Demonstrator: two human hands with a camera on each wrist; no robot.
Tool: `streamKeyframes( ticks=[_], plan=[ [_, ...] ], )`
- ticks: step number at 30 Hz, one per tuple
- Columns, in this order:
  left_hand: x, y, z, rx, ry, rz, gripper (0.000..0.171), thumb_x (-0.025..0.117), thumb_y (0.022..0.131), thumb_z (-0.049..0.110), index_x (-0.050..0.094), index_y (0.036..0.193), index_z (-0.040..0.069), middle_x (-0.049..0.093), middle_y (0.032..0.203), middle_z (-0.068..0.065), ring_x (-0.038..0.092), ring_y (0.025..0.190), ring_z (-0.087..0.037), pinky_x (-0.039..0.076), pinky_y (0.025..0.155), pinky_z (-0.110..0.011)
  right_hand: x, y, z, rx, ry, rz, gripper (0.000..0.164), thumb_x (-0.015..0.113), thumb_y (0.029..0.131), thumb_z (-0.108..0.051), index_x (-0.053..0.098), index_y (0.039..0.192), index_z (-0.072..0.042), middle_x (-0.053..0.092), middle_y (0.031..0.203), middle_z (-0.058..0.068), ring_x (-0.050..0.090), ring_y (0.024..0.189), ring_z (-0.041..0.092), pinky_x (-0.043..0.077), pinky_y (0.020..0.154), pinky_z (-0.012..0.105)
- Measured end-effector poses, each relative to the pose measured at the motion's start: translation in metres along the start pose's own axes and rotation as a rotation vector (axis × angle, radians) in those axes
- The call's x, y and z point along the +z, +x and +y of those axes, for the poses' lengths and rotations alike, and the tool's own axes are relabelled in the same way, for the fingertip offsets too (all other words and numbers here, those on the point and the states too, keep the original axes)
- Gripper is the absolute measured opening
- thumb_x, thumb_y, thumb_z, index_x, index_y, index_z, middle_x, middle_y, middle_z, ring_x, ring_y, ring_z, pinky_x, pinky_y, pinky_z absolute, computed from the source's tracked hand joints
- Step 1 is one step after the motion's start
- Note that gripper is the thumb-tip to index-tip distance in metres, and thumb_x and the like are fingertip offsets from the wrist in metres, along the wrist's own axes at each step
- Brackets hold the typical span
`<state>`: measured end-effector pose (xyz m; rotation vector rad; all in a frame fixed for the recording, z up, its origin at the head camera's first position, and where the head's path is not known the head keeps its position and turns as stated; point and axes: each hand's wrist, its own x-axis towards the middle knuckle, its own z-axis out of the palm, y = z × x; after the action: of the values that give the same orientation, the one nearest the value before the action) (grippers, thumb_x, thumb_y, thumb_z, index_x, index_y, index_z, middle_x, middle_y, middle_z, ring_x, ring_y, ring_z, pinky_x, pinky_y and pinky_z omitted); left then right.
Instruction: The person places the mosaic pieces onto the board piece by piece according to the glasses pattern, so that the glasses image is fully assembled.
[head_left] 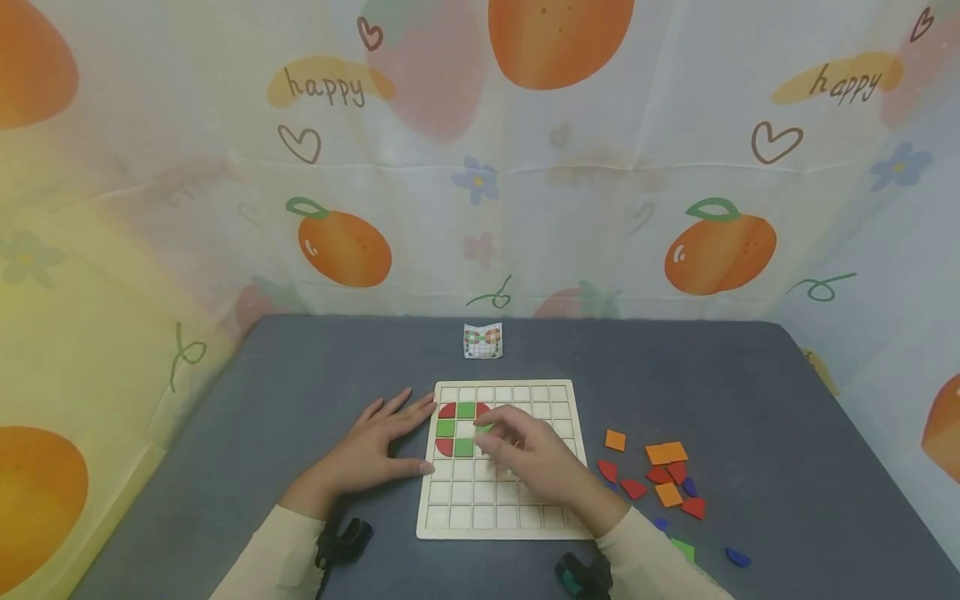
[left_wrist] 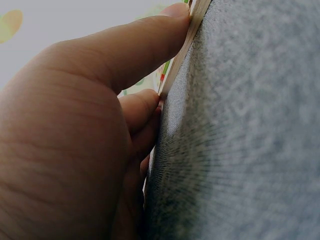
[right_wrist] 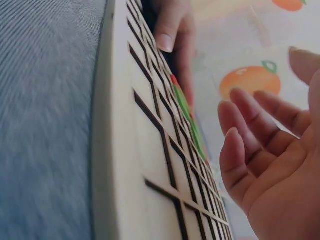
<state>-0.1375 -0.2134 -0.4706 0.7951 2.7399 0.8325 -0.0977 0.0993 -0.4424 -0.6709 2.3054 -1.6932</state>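
Observation:
A pale wooden grid board [head_left: 476, 518] lies on the grey table. Green squares [head_left: 464, 448] and red quarter-circle pieces [head_left: 444, 447] sit in its upper left cells, around a bare cell. My left hand [head_left: 375, 450] lies beside the board with fingers spread, thumb and index fingertip touching its left edge. Over the grid hovers my right hand [head_left: 536, 454], fingers loosely bent. The right wrist view shows that hand [right_wrist: 280, 165] raised off the board, with no piece visible between its fingers. It partly hides the pieces at the right of the pattern.
Right of the board lie loose orange squares [head_left: 615, 440], red quarter circles [head_left: 633, 489], blue pieces [head_left: 738, 557] and a green piece [head_left: 683, 549]. A small printed pattern card [head_left: 482, 341] stands behind the board. A fruit-printed cloth [head_left: 570, 242] hangs behind the table.

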Motion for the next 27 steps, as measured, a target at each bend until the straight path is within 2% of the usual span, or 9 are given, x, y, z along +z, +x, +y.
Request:
streamKeyframes(
  ticks=[3,7,15,20,27],
  plan=[
    [0.000,0.000,0.000,0.001,0.003,-0.001,0.099,0.080,0.091,0.066,0.041,0.171,0.023,0.034,0.174,0.008,0.014,0.165,-0.033,0.002,0.126,-0.067,-0.008,-0.006,0.000,-0.021,0.073,0.003,0.036,0.061,0.115,-0.028,0.067,0.139,-0.002,0.071,0.105,0.011,0.071,0.092,0.035,0.058,0.082,0.043],
    [-0.001,-0.001,0.000,0.004,-0.005,-0.003,0.100,0.081,0.091,0.066,0.040,0.171,0.023,0.033,0.175,0.008,0.013,0.165,-0.033,0.002,0.126,-0.066,-0.019,-0.014,0.001,-0.051,0.111,0.013,0.035,0.052,0.118,-0.024,0.064,0.139,0.001,0.069,0.109,0.010,0.069,0.099,0.038,0.058,0.087,0.049],
    [-0.002,-0.003,0.000,0.011,-0.014,-0.004,0.100,0.082,0.091,0.064,0.039,0.171,0.023,0.032,0.175,0.007,0.012,0.165,-0.033,0.001,0.126,-0.066,-0.046,-0.031,0.006,-0.124,0.152,0.042,0.042,0.037,0.120,-0.020,0.061,0.139,0.010,0.069,0.110,0.020,0.069,0.096,0.039,0.057,0.084,0.041],
    [-0.002,-0.003,0.001,0.007,-0.006,-0.005,0.100,0.081,0.091,0.064,0.039,0.171,0.022,0.032,0.175,0.007,0.013,0.165,-0.034,0.001,0.126,-0.066,-0.065,-0.044,0.014,-0.136,0.208,0.047,0.052,0.028,0.121,-0.027,0.058,0.143,0.010,0.065,0.114,0.026,0.067,0.100,0.038,0.056,0.088,0.039],
    [-0.002,-0.002,0.001,0.014,-0.003,-0.006,0.100,0.081,0.092,0.063,0.038,0.172,0.021,0.034,0.175,0.003,0.014,0.165,-0.037,0.002,0.125,-0.069,-0.087,-0.057,0.024,-0.178,0.219,0.067,0.061,0.021,0.122,-0.033,0.055,0.143,0.014,0.065,0.115,0.030,0.067,0.102,0.034,0.056,0.087,0.037]
  ],
)
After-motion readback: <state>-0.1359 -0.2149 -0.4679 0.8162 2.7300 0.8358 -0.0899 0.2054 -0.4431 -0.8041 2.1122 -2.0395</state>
